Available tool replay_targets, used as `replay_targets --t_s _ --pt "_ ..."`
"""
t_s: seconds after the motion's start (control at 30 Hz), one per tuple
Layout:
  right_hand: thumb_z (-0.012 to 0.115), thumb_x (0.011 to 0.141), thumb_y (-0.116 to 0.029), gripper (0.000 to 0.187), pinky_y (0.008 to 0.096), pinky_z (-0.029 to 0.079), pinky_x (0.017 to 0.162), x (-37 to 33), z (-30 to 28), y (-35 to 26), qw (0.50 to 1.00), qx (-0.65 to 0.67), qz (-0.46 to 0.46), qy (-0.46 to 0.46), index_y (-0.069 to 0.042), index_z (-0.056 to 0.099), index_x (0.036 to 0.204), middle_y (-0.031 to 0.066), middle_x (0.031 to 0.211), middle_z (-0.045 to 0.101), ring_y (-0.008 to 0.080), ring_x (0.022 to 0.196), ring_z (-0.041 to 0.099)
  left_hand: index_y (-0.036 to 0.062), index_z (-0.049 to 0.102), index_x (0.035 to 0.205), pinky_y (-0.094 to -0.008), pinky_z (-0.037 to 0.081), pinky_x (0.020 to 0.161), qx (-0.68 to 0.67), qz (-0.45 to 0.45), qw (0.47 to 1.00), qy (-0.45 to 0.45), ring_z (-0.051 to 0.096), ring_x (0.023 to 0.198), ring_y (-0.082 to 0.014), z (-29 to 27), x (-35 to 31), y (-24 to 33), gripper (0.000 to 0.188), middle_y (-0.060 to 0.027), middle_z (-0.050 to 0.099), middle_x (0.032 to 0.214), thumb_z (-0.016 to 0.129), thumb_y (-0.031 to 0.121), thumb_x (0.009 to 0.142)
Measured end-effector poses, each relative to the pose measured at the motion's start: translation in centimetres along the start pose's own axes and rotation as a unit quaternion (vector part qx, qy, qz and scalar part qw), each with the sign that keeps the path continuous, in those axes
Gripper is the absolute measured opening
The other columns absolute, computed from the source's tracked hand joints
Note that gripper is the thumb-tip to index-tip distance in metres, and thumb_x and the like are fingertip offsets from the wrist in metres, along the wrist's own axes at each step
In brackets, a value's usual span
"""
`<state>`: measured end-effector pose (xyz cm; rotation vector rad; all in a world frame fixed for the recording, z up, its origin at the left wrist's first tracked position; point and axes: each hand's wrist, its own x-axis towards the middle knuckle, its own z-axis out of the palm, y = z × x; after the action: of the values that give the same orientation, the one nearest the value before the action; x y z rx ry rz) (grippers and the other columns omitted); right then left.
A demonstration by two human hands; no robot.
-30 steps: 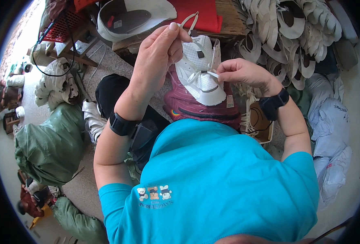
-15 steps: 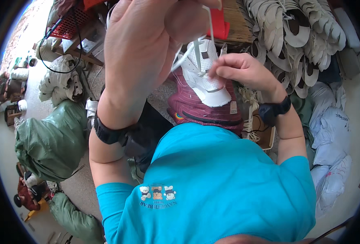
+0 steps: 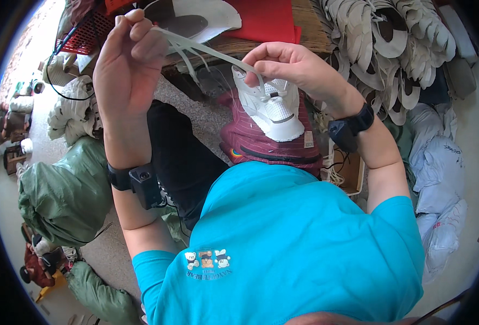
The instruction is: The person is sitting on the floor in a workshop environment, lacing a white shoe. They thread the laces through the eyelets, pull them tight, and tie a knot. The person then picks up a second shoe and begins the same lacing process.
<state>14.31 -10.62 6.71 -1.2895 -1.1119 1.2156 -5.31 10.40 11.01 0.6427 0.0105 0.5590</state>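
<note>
A person in a turquoise shirt (image 3: 304,244) holds a flat white lace (image 3: 217,53) stretched between two bare hands. The left hand (image 3: 128,70), raised high, pinches one stretch in its fingers; the right hand (image 3: 299,70) grips the lace between fingers and thumb just above a white mesh shoe (image 3: 277,115). The shoe sits toe toward the person on maroon striped cloth (image 3: 245,132), near a wooden tabletop (image 3: 311,32) bearing a red sheet (image 3: 264,20).
</note>
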Motion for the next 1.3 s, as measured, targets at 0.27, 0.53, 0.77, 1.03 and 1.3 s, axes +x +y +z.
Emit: replay_targets --t_s 0.27,0.53,0.77,1.03,1.3 --pt "0.059 0.098 -0.018 0.025 0.0269 0.052 0.085 1.0 0.2 -0.7 0.999 0.009 -0.025 0.019 -0.001 0.062 0.116 0.0065 0.101 0.069 0.0109 0.088 0.063 -0.0018 0.049 0.105 -0.0261 0.034 0.064 0.030 0.018 0.996 -0.086 0.039 0.063 -0.0085 1.9 -1.2 1.5 0.022 -0.0011 0.040 0.080 0.036 0.016 0.107" --pt "0.055 0.101 -0.030 0.034 0.0271 0.049 0.093 2.5 2.0 2.4 0.997 0.063 -0.033 -0.002 -0.003 0.060 0.121 0.0057 0.108 0.067 0.0115 0.103 0.062 -0.0013 0.045 0.106 -0.0259 0.035 0.066 0.023 0.025 0.988 -0.148 0.042 0.064 -0.0101 4.1 -2.4 2.7 0.018 -0.0034 0.042 0.083 0.035 0.014 0.106" --pt "0.056 0.101 -0.023 0.024 0.0242 0.051 0.080 0.7 1.6 -0.6 0.986 -0.122 -0.096 0.056 -0.003 0.064 0.112 0.0019 0.091 0.066 0.0087 0.085 0.063 -0.0029 0.046 0.107 -0.0279 0.036 0.068 0.033 0.066 0.988 -0.137 0.042 0.070 -0.0107 3.2 -2.5 4.1 0.018 -0.0050 0.044 0.085 0.037 0.012 0.105" --pt "0.052 0.098 -0.007 0.028 0.0223 0.045 0.063 0.8 -1.3 -3.8 0.987 0.082 -0.103 0.088 0.003 0.056 0.124 0.0000 0.076 0.054 0.0075 0.066 0.054 -0.0073 0.049 0.109 -0.0269 0.035 0.058 -0.049 0.053 0.997 -0.011 0.038 0.055 -0.0115 -2.3 -4.0 7.1 0.022 -0.0082 0.049 0.086 0.034 0.009 0.105" --pt "0.045 0.095 0.002 0.022 0.0239 0.031 0.053 -14.8 -25.9 -1.5 0.815 0.335 -0.111 0.460 0.004 0.051 0.117 -0.0006 0.065 0.037 0.0104 0.050 0.033 -0.0033 0.049 0.104 -0.0260 0.037 0.064 -0.125 0.216 0.917 0.310 0.043 0.066 -0.0166 -20.9 -12.1 13.7 0.012 -0.0095 0.046 0.080 0.042 0.005 0.098"
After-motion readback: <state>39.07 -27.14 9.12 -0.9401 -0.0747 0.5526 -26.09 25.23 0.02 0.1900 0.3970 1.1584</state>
